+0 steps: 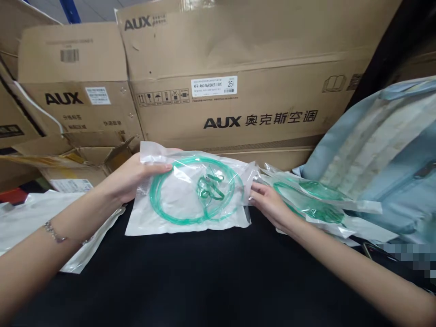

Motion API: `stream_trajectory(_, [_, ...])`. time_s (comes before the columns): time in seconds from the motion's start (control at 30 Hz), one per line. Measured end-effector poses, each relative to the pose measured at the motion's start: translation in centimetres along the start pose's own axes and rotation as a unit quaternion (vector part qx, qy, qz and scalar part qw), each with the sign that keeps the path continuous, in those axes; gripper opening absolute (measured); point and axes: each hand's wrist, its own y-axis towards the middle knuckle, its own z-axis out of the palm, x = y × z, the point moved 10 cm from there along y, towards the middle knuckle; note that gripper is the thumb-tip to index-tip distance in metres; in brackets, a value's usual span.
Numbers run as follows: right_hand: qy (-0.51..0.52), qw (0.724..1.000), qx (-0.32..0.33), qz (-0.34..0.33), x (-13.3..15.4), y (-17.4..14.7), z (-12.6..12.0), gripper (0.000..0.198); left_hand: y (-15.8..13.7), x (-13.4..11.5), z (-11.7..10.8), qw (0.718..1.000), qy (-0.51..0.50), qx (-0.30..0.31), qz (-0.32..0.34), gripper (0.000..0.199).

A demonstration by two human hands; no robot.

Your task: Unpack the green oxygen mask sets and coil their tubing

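Above the black surface (190,277), left hand (131,180) and right hand (270,204) pinch opposite ends of the bag (184,193); uneven pulling could tear it, spilling the tube (155,200).

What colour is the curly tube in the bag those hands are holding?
The coiled tube is green, seen best in the head view.

This is looking like a storeroom or warehouse corner: large brown cardboard AUX cartons (259,102) are standing behind a black worktop (190,281), a blue post (70,11) is rising beyond, and clear-and-white pouches of green tubing (180,190) are showing.
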Motion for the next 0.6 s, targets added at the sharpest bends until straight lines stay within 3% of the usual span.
stream_trajectory(0.13, [0.012,0.998,-0.069,-0.005,0.1,-0.4,-0.9,0.03,0.2,1.8,-1.0,0.999,-0.013,-0.043,-0.026,0.048])
stream_trajectory(0.27, [-0.114,0.993,-0.035,0.024,-0.3,-0.4,-0.2,0.034,0.3,2.4,-0.8,0.999,-0.012,-0.042,-0.02,0.048])
stream_trajectory(0.37, [-0.172,0.984,-0.01,0.041,-0.5,-0.5,0.4,0.04,0.2,2.0,0.5,1.0,-0.021,0.003,0.002,0.047])
stream_trajectory(0.5, [-0.121,0.99,0.056,0.048,-0.4,-0.7,2.3,0.031,-0.2,2.1,2.2,0.998,-0.031,0.057,-0.008,0.046])
stream_trajectory(0.6, [-0.042,0.99,0.122,0.055,-0.1,-0.8,4.3,0.032,-0.4,1.8,1.8,0.998,-0.037,0.044,0.003,0.047])
